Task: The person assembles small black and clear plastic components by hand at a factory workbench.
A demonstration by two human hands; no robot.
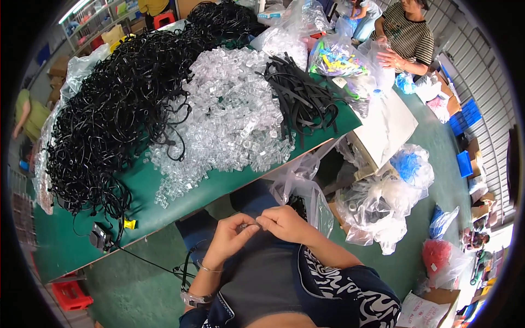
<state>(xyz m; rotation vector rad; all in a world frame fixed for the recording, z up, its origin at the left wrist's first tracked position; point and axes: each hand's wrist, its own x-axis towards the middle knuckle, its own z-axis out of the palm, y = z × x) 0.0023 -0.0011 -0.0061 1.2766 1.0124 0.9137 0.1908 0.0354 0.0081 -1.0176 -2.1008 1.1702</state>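
My left hand [233, 236] and my right hand [284, 223] meet in front of my body, above my lap and short of the table edge. Both are closed, thumb and fingertips pinched together. Whatever sits between the fingertips is too small and hidden to name. Beyond them on the green table [219, 191] lies a broad pile of small clear plastic pieces [235, 120]. To its left a large tangled heap of thin black cords [115, 104] spreads along the table. A bundle of flat black straps [303, 98] lies right of the clear pieces.
A small black device [101, 236] with a cable and a yellow piece [129, 224] sit near the table's front edge. Clear plastic bags [377, 208] bulge at my right. A co-worker [407, 33] handles bags at the far right. A red stool [71, 295] stands lower left.
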